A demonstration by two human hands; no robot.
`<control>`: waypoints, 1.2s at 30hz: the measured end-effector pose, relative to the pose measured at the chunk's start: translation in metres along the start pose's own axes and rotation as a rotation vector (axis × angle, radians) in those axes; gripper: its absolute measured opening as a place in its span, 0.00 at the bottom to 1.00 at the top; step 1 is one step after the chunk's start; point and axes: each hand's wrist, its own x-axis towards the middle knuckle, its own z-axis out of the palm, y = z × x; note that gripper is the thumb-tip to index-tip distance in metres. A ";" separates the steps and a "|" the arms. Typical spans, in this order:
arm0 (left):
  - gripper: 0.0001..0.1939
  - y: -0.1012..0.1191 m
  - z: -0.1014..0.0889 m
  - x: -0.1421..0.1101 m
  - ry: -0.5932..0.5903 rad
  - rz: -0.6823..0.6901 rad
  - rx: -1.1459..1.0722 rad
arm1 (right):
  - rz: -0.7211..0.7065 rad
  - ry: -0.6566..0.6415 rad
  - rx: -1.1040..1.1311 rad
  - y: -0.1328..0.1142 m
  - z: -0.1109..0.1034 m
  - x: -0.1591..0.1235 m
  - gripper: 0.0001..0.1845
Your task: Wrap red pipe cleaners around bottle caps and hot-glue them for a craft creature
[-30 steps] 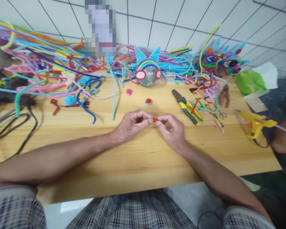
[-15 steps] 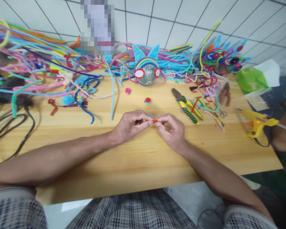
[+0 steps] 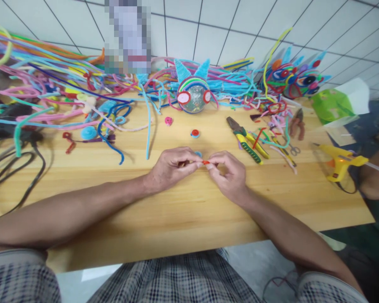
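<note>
Small red piece [image 3: 206, 162], pinched between both hands' fingertips [image 3: 200, 164], thumbs below.

Fairly bright, even indoor light; source out of frame. Soft shadows on the counter [image 3: 164, 219] under the forearms, darker nr its left front edge. Pale glare patch on the floor [image 3: 99, 272], btm L. Wide-angle distortion: wall [image 3: 183, 25] lines lean & stretch twd R edge. Pic slightly soft overall, red bit [image 3: 206, 162] lacks fine detail; pixelated block [image 3: 128, 38] up top.

Both hands [image 3: 200, 174] pinching, fingertips close.
</note>
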 end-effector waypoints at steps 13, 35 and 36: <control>0.07 0.005 -0.002 -0.001 -0.016 0.030 0.093 | 0.011 -0.014 0.021 -0.001 -0.001 -0.002 0.07; 0.05 0.006 0.000 -0.003 -0.007 0.195 0.178 | -0.070 -0.016 0.034 -0.001 -0.003 -0.001 0.10; 0.04 0.006 0.000 -0.003 -0.009 0.198 0.175 | -0.068 -0.016 0.037 0.000 -0.003 -0.001 0.10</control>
